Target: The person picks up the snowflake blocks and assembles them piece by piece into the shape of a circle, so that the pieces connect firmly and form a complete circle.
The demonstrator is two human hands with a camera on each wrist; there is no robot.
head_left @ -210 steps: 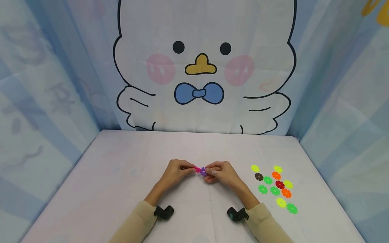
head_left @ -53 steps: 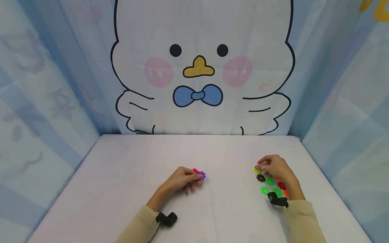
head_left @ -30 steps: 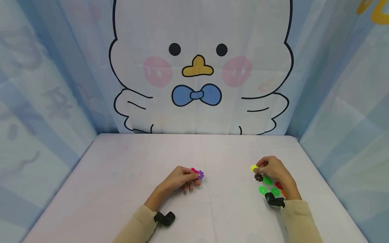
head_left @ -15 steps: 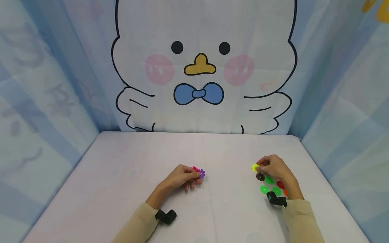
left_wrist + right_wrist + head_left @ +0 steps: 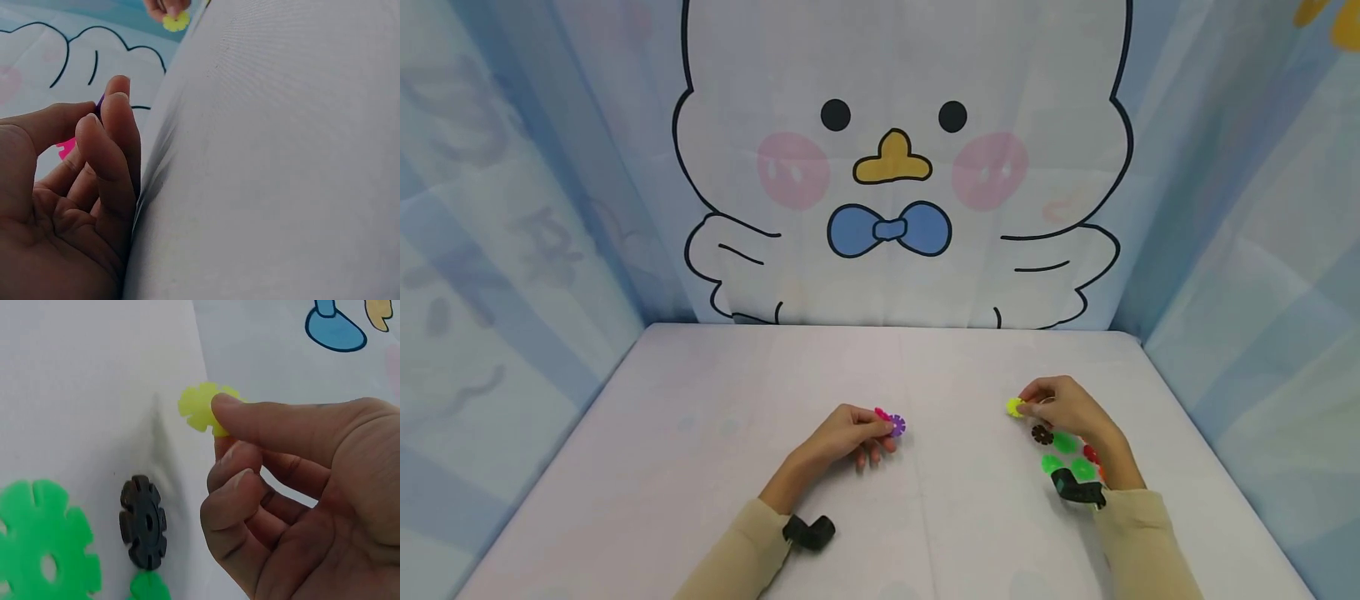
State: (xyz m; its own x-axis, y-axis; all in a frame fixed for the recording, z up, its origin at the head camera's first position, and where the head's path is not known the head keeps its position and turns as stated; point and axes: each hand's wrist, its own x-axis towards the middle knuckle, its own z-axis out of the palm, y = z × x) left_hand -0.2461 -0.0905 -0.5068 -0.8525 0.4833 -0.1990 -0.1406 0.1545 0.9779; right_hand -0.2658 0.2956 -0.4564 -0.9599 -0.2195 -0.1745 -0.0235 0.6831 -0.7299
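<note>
Between the thumb and fingers of my left hand are a purple notched disc and a pink one, joined together. In the left wrist view the fingers hide most of the pair; only a bit of the pink disc and a purple edge show. My right hand pinches a yellow notched disc, and in the right wrist view this yellow disc is held off the table by the thumb and fingertips. Just below that hand lies a dark brown disc.
Several green discs and a red disc lie on the white table under and beside the right forearm, which covers part of the group. A cartoon-printed cloth stands behind the table.
Earlier both hands worked together on the pink and purple discs. The right hand then went to the loose discs, took a yellow one and has just moved slightly left with it.
</note>
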